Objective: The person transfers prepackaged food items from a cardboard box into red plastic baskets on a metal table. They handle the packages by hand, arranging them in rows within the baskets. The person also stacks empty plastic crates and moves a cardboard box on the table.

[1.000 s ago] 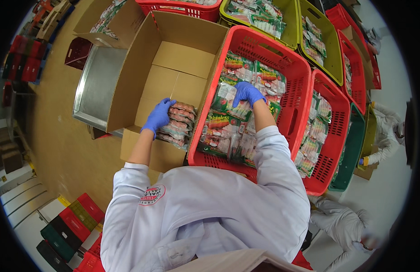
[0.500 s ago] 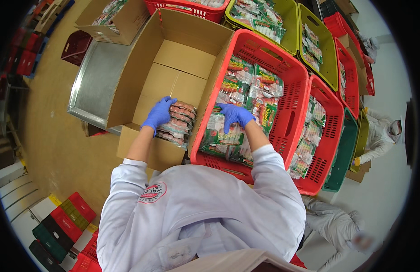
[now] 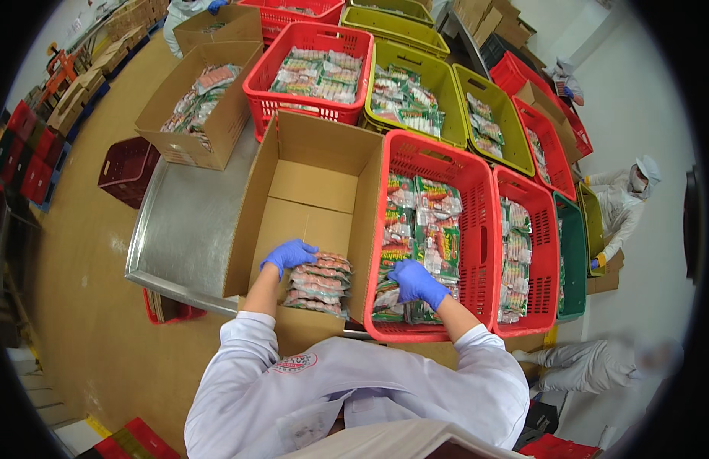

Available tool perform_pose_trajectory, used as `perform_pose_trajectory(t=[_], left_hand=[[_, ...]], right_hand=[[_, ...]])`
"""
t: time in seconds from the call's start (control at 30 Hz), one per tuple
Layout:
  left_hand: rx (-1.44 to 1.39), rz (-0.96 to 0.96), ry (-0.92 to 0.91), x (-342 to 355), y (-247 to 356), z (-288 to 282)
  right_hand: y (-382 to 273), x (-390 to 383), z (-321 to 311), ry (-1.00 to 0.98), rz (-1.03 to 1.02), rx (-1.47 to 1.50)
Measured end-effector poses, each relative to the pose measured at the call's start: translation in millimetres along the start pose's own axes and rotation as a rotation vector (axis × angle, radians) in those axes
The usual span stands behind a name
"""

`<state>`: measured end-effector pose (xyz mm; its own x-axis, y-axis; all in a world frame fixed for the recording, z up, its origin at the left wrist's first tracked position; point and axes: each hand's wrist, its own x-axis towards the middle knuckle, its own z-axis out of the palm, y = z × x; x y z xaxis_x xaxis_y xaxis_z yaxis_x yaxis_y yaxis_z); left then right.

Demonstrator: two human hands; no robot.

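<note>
My left hand [image 3: 289, 256], in a blue glove, rests curled against the top of several sausage packs [image 3: 316, 291] stacked on edge in the near end of an open cardboard box [image 3: 301, 183]. My right hand [image 3: 416, 281], also gloved, reaches into the red crate [image 3: 481, 222] beside the box, its fingers closed on a flat green-and-clear pack [image 3: 389, 298] at the crate's near left. Printed sausage packs [image 3: 439, 241] fill that crate, some hidden under my hand.
A steel table [image 3: 182, 214] holds the box and another filled box [image 3: 194, 145]. Red [image 3: 308, 107], yellow-green [image 3: 492, 153] and dark green [image 3: 572, 260] crates surround the work. Co-workers in white stand at the right [image 3: 630, 206], lower right [image 3: 591, 363], upper right and upper left [image 3: 182, 19].
The view has shifted, showing more beyond the box. My right hand has moved toward the crate's near left and closed on a pack; my left hand stays on the stack.
</note>
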<state>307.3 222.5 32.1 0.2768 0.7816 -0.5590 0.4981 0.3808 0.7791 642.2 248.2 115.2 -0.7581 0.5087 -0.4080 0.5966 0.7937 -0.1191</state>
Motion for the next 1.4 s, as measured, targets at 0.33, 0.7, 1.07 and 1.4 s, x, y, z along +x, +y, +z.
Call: perform_pose_trajectory(t=[0.33, 0.7, 1.07, 1.4], left_hand=[[-0.159, 0.057, 0.195, 11, -42, 10], [-0.483, 0.171, 0.876, -9, -43, 46], [0.271, 0.301, 0.276, 52, -16, 6], [0.385, 0.046, 0.308, 44, 14, 16]], right_hand=[[20, -4, -144, 1.084, 0.47, 0.19], [-85, 204, -35, 0.076, 0.147, 0.001], [-45, 186, -40, -0.27, -0.007, 0.242], [88, 73, 43, -0.02, 0.475, 0.776]])
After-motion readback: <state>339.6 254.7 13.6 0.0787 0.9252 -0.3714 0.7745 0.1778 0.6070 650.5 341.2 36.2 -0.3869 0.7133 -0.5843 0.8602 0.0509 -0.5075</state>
